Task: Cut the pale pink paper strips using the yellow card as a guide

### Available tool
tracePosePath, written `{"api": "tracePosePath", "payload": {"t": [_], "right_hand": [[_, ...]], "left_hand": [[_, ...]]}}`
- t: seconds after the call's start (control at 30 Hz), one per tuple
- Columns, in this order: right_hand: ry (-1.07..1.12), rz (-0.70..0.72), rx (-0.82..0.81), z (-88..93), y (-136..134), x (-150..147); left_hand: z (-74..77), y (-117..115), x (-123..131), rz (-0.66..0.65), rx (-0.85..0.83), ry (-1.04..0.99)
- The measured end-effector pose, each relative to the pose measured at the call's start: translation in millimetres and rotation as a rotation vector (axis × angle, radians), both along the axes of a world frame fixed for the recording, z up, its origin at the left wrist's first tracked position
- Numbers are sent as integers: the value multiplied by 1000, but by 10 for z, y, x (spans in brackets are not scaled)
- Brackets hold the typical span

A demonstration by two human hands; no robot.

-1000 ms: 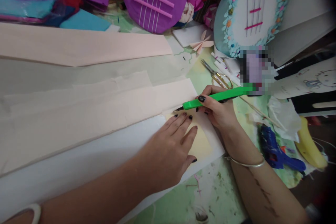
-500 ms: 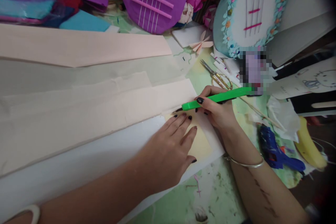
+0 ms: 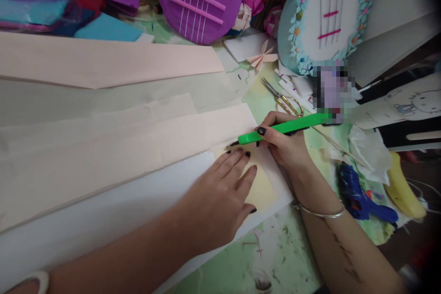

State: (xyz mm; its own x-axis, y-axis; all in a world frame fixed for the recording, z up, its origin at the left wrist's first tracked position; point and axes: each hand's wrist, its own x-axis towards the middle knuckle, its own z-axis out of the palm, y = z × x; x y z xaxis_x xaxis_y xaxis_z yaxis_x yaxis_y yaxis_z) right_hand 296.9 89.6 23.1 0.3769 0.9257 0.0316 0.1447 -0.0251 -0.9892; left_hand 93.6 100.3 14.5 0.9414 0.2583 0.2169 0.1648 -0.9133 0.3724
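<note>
My right hand [image 3: 284, 140] is closed round a green utility knife [image 3: 285, 129], held slanted like a pen. The dark tip of its blade points left and meets the edge of a strip of pale pink paper [image 3: 144, 147]. Flat beside the blade lies my left hand [image 3: 223, 197], its fingers stretched out and pressing on a white sheet [image 3: 138, 200] with a pale yellow patch [image 3: 263, 188]. The left fingertips are very close to the blade. The pink paper extends along the sheet to the left.
Gold-handled scissors [image 3: 284, 98] lie beyond my right hand. A blue glue gun [image 3: 361, 195] and a banana [image 3: 404, 188] are at the right. A folded pink strip [image 3: 113, 62], a purple stringed instrument model [image 3: 200, 4] and a light blue one [image 3: 330, 18] stand farther back.
The whole view has shifted slightly left. Both hands and the utility knife keep almost the same place on the paper.
</note>
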Motion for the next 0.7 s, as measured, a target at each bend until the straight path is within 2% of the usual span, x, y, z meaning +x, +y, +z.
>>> {"api": "tracePosePath", "payload": {"t": [0.47,0.7], "right_hand": [[14,5,-15,-17,4,50],[57,3,9,-33,1,59]], "left_hand": [[-18,-19,-10,13,-4,-4],[23,-1,-3,-10,0,21]]}}
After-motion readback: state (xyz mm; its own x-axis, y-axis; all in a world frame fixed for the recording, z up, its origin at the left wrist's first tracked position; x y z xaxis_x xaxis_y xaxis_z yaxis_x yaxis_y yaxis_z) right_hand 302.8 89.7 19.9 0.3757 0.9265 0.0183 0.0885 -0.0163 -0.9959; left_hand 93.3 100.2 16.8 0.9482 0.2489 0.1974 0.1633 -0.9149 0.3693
